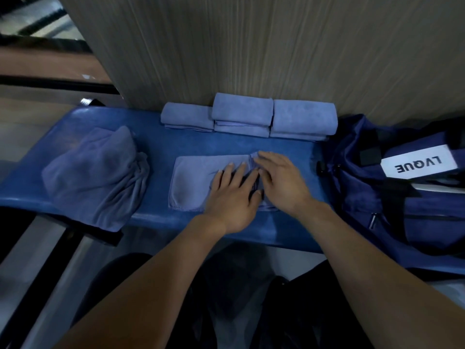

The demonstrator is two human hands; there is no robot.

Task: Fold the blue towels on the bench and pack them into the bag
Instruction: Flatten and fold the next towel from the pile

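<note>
Both hands lie flat with straight fingers on a half-folded blue towel [193, 180] at the bench [226, 144] centre: left hand [232, 197], right hand [279, 182] hiding its fold. The navy bag [392, 192], cut off right, hides its contents. Folded towels [247, 117] sit far; a crumpled heap [98, 177] left

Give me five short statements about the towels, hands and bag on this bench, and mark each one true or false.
1. Both hands, left hand and right hand, rest on the towel being folded. True.
2. The bag sits at the left end of the bench. False: it is at the right end.
3. Folded towels are lined up against the wall. True.
4. The crumpled towels lie inside the bag. False: they lie on the bench, left.
5. The bag's label reads LVQUE. True.
</note>
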